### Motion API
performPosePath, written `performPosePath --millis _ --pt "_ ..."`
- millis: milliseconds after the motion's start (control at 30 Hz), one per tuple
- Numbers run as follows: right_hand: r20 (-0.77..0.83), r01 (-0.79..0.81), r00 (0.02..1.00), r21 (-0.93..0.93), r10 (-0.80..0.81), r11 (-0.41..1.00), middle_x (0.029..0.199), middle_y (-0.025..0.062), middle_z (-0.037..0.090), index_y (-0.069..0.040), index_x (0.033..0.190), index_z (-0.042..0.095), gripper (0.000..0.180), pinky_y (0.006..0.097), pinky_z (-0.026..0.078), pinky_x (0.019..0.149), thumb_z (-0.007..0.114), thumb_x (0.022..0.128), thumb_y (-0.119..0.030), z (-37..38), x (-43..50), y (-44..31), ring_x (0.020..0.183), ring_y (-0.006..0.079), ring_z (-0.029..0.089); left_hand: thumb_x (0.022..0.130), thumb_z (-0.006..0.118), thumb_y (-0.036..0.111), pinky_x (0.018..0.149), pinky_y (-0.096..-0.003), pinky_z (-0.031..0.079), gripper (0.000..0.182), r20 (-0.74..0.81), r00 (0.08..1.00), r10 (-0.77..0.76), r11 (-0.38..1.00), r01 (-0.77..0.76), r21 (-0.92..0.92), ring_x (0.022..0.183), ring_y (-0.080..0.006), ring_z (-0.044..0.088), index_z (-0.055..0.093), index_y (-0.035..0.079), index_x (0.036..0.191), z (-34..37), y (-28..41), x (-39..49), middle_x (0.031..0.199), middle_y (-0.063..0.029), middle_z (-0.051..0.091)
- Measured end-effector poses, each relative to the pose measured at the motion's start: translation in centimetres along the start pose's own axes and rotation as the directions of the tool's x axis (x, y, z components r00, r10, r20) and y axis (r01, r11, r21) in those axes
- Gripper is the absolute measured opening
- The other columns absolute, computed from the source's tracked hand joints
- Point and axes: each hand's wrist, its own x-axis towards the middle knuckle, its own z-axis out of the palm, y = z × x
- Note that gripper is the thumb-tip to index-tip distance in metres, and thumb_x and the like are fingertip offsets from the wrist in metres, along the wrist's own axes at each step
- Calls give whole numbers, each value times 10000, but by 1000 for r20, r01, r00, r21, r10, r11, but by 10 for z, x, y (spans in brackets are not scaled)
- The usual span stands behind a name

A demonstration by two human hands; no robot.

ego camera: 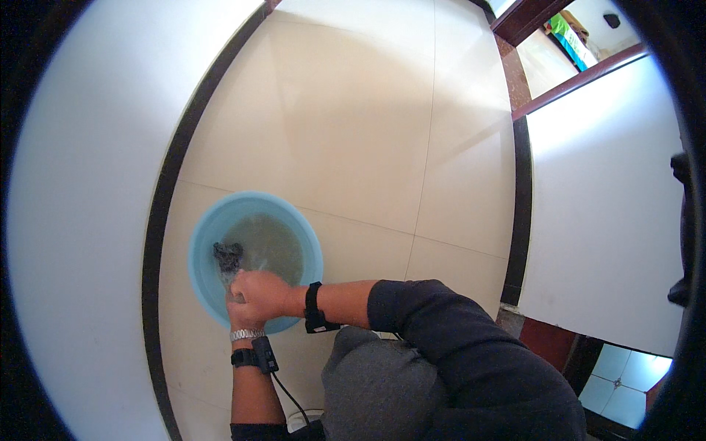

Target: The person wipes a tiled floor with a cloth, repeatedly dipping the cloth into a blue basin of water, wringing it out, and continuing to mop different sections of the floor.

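Observation:
A light blue plastic basin (201,286) stands on the tiled floor, holding cloudy greyish water (276,237). Over its near left part, my right hand (266,291) is clenched on a wet dark grey cloth (228,256). The cloth's bunched end sticks out beyond my fists. My left hand (242,313), below and against the right one, also grips the cloth; the part inside the fists is hidden. A metal watch (247,334) is on my left wrist. Black straps with small boxes circle both forearms.
A white wall (83,220) with a dark skirting board (165,182) runs close along the basin's left. Beige floor tiles (353,138) extend ahead. Another white wall (601,220) and a doorway lie to the right. A black cable (289,394) trails from the left wrist box.

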Motion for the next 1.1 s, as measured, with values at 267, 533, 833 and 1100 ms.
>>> performPosePath --millis 267,533,833,1100 --pt "-21 -276 960 118 280 954 839 341 725 19 848 801 393 596 615 811 708 931 -354 -4 25 13 808 519 745 1157 644 488 1015 -527 636 383 -157 971 182 981 -168 99 1106 -297 782 718 134 1283 37 -11 -3 1261 -75 784" --pt "-272 -373 925 -508 266 776 1239 304 775 36 1182 809 424 568 663 939 739 987 -334 -30 27 92 984 471 802 1148 679 350 1102 -640 579 495 -362 914 181 943 -57 328 1406 -404 643 573 115 1570 43 -12 -17 1612 -145 618" --pt "117 -226 924 -598 363 769 1023 224 850 -68 1025 877 259 548 680 818 767 963 -294 -30 31 73 988 412 841 1153 681 406 889 -408 520 423 -426 846 322 781 18 624 1102 -184 667 655 121 1465 59 -19 -18 1314 -31 743" --pt "358 -195 920 59 161 979 1181 293 802 11 1185 773 315 558 647 961 743 989 -233 -50 5 13 1120 452 793 1163 666 375 1075 -523 631 387 -126 980 153 987 -145 69 1238 -309 764 705 59 1382 71 -11 -33 1344 -136 788"
